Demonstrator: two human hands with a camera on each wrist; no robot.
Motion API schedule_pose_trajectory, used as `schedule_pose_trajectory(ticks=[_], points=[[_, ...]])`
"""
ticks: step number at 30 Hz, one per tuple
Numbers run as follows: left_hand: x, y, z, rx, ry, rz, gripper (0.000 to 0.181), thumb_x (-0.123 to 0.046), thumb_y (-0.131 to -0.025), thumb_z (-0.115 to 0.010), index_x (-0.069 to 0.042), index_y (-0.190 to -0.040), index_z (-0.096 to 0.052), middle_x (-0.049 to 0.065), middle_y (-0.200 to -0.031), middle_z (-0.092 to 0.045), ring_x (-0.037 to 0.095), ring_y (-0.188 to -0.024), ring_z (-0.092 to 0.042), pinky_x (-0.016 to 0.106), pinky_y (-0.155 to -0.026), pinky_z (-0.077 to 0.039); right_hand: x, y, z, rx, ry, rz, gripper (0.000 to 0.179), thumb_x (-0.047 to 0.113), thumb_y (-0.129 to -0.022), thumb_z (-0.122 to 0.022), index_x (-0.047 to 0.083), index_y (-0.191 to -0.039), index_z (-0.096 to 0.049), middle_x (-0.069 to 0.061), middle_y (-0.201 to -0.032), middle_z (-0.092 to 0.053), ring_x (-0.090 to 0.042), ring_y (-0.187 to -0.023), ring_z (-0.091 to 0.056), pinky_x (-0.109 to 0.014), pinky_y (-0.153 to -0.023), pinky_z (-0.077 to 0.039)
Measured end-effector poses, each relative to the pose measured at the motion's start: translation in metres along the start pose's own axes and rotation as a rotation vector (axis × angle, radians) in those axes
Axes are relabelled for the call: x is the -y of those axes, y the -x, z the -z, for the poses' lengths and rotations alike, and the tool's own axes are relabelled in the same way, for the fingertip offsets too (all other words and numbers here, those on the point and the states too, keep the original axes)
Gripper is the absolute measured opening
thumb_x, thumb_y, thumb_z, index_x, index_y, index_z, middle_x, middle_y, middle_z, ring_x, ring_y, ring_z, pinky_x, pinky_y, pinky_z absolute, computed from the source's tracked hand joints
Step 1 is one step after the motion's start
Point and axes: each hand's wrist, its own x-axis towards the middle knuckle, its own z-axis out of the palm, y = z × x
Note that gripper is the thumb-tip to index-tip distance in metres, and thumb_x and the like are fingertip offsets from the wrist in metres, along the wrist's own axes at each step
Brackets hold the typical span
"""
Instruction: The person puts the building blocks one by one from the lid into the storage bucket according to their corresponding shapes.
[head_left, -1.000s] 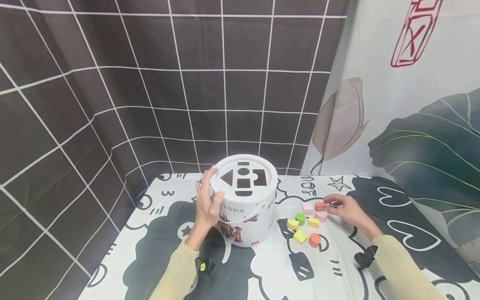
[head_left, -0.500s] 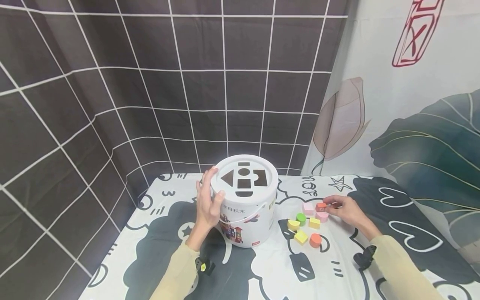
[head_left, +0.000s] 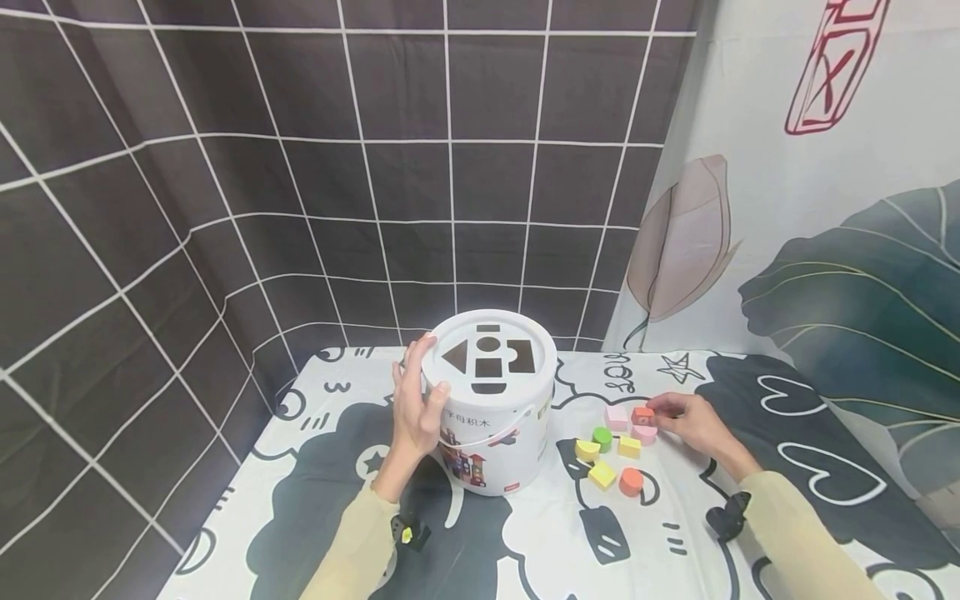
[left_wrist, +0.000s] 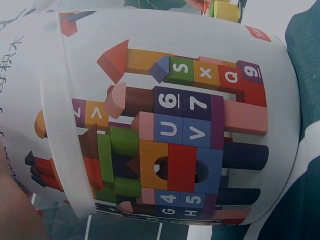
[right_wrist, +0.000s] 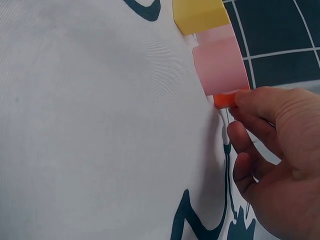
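A white toy bucket (head_left: pixel 487 433) stands upright, its lid (head_left: pixel 444 387) cut with shaped holes. My left hand (head_left: pixel 414 412) rests against the bucket's left side, fairly straight fingers at the lid's rim and thumb toward the front. Printed building blocks on the bucket wall (left_wrist: pixel 285 110) fill the left wrist view. To the right, my right hand (head_left: pixel 693 421) pinches a small red-orange block (head_left: pixel 642 416) between thumb and fingertips. In the right wrist view this block (right_wrist: pixel 225 100) shows partly, beside a pink block (right_wrist: pixel 220 65); other fingers curl loosely below.
Near the right hand lie two pink blocks (head_left: pixel 617 417), a green cylinder (head_left: pixel 602 437), several yellow blocks (head_left: pixel 602 475) and an orange-red round block (head_left: pixel 631 481). A cartoon-print cloth (head_left: pixel 547 542) covers the table. A dark grid curtain (head_left: pixel 390 183) hangs behind.
The right hand stays at the red-orange block, with only a slight shift of its fingers. The left hand and the bucket have not moved.
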Motion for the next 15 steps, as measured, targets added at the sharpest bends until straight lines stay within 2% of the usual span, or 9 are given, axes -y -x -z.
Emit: schedule_pose_trajectory(ticks=[10, 15], points=[[-0.0007, 0.0, -0.0005, -0.001, 0.004, -0.002, 0.068, -0.041, -0.087, -0.04, 0.002, -0.14, -0.048, 0.024, -0.145, -0.049, 0.05, -0.139, -0.034, 0.07, -0.112, -0.004, 0.0006, -0.0001, 0.0039, -0.013, 0.012, 0.005, 0.024, 0.003, -0.084, -0.073, -0.003, -0.107, -0.07, -0.015, -0.099, -0.071, -0.033, -0.092, -0.064, -0.041, -0.075, -0.052], [0.0, -0.0002, -0.0004, -0.006, 0.004, -0.004, 0.068, -0.041, -0.087, -0.041, 0.002, -0.139, -0.048, 0.024, -0.145, -0.049, 0.05, -0.138, -0.034, 0.071, -0.111, -0.004, 0.0032, -0.0024, 0.0084, -0.025, 0.021, -0.005, 0.024, 0.004, -0.086, -0.071, -0.002, -0.109, -0.07, -0.016, -0.101, -0.07, -0.035, -0.095, -0.063, -0.044, -0.075, -0.052]])
